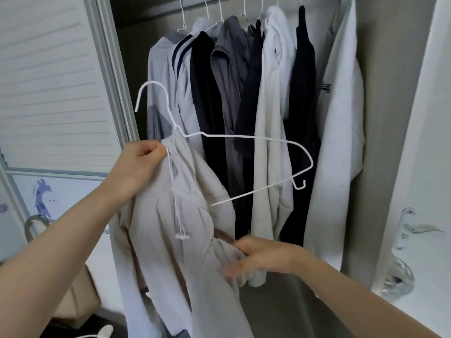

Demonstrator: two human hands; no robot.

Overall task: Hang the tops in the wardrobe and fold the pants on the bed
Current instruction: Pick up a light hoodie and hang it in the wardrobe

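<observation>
- We see the cream hoodie [170,240] at six o'clock before the wardrobe rail [244,1]; soft, limp, light; it will slump off unless both shoulders seat.
- Our left hand [136,164] pinches collar and white hanger [244,142]; our right hand [263,259] clutches the zip edge at five o'clock; we would grip the neckline.

A white louvred door [48,81] stands left; a glossy white door with a clear handle [412,228] stands right, in soft light.
</observation>
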